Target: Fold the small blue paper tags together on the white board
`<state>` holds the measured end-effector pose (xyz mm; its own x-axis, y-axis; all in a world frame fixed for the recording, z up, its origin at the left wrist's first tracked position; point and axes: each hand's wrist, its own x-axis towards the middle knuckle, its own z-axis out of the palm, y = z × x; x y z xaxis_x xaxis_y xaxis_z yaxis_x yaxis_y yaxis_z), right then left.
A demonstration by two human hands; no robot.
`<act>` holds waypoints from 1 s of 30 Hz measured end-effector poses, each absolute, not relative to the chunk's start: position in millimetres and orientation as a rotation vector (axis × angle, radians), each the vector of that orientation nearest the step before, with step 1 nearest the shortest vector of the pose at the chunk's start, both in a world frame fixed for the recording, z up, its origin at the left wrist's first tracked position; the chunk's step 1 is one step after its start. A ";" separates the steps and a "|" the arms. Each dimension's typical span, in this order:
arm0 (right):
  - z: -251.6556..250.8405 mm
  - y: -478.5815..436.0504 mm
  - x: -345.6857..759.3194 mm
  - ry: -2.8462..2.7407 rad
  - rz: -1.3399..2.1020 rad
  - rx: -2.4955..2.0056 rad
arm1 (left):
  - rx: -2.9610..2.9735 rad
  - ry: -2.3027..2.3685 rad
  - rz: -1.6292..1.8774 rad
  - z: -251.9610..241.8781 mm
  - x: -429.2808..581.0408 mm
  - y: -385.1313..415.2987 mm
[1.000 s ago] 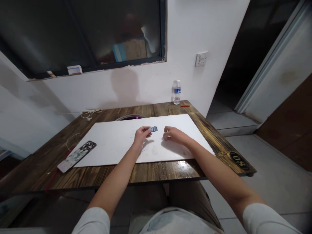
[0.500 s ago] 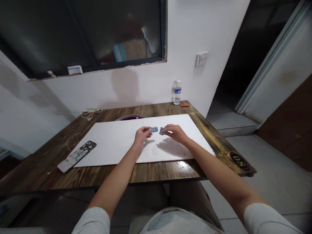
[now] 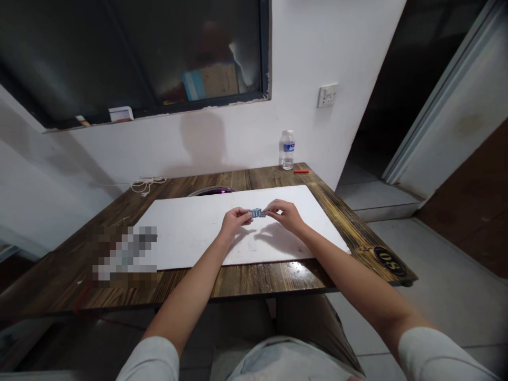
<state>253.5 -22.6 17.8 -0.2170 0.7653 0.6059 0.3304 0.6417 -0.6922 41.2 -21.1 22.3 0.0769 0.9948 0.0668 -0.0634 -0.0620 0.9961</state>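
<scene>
My left hand (image 3: 235, 219) is closed in a pinch on the left end of a small blue piece with pale ribs or segments (image 3: 256, 212). It is held a little above the white board (image 3: 182, 233). From the other side my right hand (image 3: 286, 213) pinches a second small blue-grey piece (image 3: 263, 214) between thumb and fingertips. The two pieces meet or overlap; whether they are joined I cannot tell. Fingers cover part of both, and they are too small to name more exactly. Shadows of both hands fall on the board.
The board lies on a dark wooden table (image 3: 254, 283). Towards the wall are a water bottle (image 3: 288, 151), a red pen-like stick (image 3: 301, 171), a white cable (image 3: 146, 183) and a dark round object (image 3: 214, 191). A pixelated patch hides the table's left side.
My left hand has moved slightly right, bringing its ribbed piece up to the piece in my right hand; the gap between them has closed. The phone at left is now pixelated.
</scene>
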 end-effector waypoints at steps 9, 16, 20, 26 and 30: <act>8.7 -20.0 245.7 -1.678 0.773 -0.898 | 1.245 1.028 1.186 21.8 41.8 -21.0; 8.2 -24.0 242.0 -1.619 0.859 -0.879 | 1.327 0.992 1.134 20.6 42.1 -21.4; 8.3 -25.6 240.8 -1.641 0.857 -0.901 | 1.369 0.969 1.088 21.4 42.1 -23.1; 7.4 -23.4 241.7 -1.675 0.913 -0.884 | 1.323 1.007 1.126 23.9 43.4 -24.5; 10.4 -14.9 251.2 -1.661 0.902 -0.916 | 1.235 1.062 1.224 24.9 41.9 -22.2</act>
